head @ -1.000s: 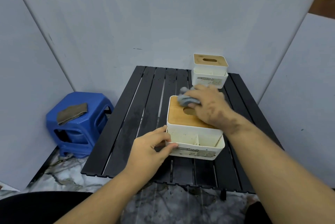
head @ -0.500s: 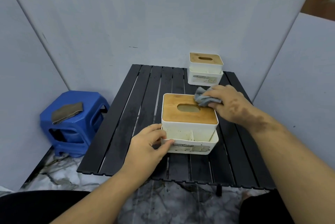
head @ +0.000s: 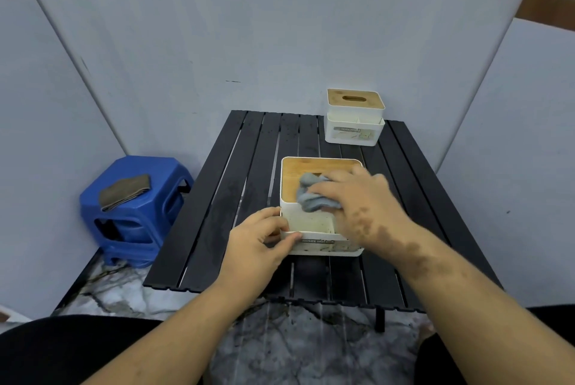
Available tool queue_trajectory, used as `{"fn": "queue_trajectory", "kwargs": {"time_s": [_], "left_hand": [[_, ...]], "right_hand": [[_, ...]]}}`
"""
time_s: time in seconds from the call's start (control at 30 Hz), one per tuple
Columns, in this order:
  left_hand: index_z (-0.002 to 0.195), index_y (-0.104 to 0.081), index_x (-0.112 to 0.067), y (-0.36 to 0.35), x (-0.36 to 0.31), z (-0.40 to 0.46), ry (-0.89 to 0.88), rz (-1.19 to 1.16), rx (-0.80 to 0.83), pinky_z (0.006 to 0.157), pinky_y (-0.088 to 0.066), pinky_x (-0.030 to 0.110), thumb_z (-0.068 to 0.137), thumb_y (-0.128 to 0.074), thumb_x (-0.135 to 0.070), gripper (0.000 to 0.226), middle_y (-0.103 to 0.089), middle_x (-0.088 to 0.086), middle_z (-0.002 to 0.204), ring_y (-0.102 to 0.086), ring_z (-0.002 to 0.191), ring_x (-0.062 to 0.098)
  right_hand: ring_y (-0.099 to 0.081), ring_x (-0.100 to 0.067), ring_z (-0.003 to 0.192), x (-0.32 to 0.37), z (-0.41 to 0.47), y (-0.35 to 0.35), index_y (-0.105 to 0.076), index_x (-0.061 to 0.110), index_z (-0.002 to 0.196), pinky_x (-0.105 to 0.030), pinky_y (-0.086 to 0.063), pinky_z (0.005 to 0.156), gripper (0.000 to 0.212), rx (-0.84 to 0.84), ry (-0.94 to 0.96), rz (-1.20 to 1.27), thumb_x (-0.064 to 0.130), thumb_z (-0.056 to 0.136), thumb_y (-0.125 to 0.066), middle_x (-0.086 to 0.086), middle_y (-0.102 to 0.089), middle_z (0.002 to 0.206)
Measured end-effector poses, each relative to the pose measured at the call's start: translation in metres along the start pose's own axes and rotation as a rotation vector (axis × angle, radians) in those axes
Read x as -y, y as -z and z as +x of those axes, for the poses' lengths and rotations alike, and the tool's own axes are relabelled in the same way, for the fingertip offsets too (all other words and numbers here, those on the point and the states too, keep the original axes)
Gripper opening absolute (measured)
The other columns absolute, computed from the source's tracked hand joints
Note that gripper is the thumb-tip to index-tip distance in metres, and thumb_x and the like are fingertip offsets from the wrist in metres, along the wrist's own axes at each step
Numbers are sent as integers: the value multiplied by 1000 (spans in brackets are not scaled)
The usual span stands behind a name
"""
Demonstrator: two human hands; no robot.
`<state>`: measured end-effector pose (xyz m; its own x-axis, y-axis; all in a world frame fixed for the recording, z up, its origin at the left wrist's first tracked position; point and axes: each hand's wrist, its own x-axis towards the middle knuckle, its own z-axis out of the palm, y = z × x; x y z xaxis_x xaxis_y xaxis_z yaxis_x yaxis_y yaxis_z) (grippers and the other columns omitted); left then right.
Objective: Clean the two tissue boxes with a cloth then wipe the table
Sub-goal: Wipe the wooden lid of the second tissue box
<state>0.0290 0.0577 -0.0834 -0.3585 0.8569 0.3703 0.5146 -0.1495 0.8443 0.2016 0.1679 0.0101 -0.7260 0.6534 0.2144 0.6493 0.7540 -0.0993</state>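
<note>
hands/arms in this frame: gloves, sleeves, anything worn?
Nothing worn. The left hand and right hand are bare, no gloves, rings or watch visible. Both forearms are bare up to the frame edge, no sleeves showing. The right hand has irregular blotchy marks on its back and wrist.

The right hand (head: 357,201) presses a grey cloth (head: 314,194) on the near box (head: 311,226); the left hand (head: 258,241) grips its left corner. A second box (head: 354,117) stands far right on the bench (head: 217,207).

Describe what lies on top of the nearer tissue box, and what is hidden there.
On the nearer tissue box, a grey cloth lies on the wooden lid, pressed by the right hand. Cloth and hand cover the lid's slot and its right half.
</note>
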Motion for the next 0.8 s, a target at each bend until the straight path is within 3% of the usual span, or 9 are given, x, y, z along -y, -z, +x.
{"fn": "queue_trajectory", "kwargs": {"time_s": [0.1,0.2,0.4,0.53,0.73,0.8], "left_hand": [[86,-78,-14,1,0,1,24,0,9,87,-63,32,85,-86,-16,8,-71,-5,120,-74,97,18],[88,-79,-13,2,-2,-1,25,-19,23,87,-63,31,86,-84,-12,6,-71,-9,119,-73,96,19],[90,-78,-8,1,-1,0,-20,15,15,85,-64,32,86,-83,-8,7,-71,-6,116,-74,94,19],[93,-78,-8,3,-2,0,-36,65,17,84,-64,31,86,-81,0,11,-70,-9,115,-73,94,12],[90,-77,-5,4,-4,-2,-7,-3,30,83,-62,25,85,-84,-8,9,-71,-1,116,-73,89,14],[90,-77,-6,5,-3,-2,-16,-4,37,84,-63,27,86,-84,-8,8,-71,-1,116,-73,91,16]], "right_hand": [[-41,-14,102,-44,-21,6,-54,54,120,-44,-42,85,34,25,-82,35,29,96,-56,28,-50,127],[-44,-18,95,-62,-45,6,-65,47,115,-46,-44,80,34,-78,-124,137,25,89,-69,17,-60,120],[-53,-23,84,15,-63,-26,-70,33,103,-33,-32,64,53,-213,-12,-86,13,55,-77,8,-63,110],[-54,-24,81,35,-65,-46,-67,32,112,-36,-36,61,54,-238,1,-76,19,60,-73,10,-64,108],[-50,-21,87,-17,-77,-35,-65,41,112,-32,-31,66,46,-220,39,-36,23,72,-53,17,-61,109],[-50,-22,84,-18,-77,-38,-67,38,108,-32,-31,65,46,-255,8,-11,18,68,-57,16,-61,104]]}}
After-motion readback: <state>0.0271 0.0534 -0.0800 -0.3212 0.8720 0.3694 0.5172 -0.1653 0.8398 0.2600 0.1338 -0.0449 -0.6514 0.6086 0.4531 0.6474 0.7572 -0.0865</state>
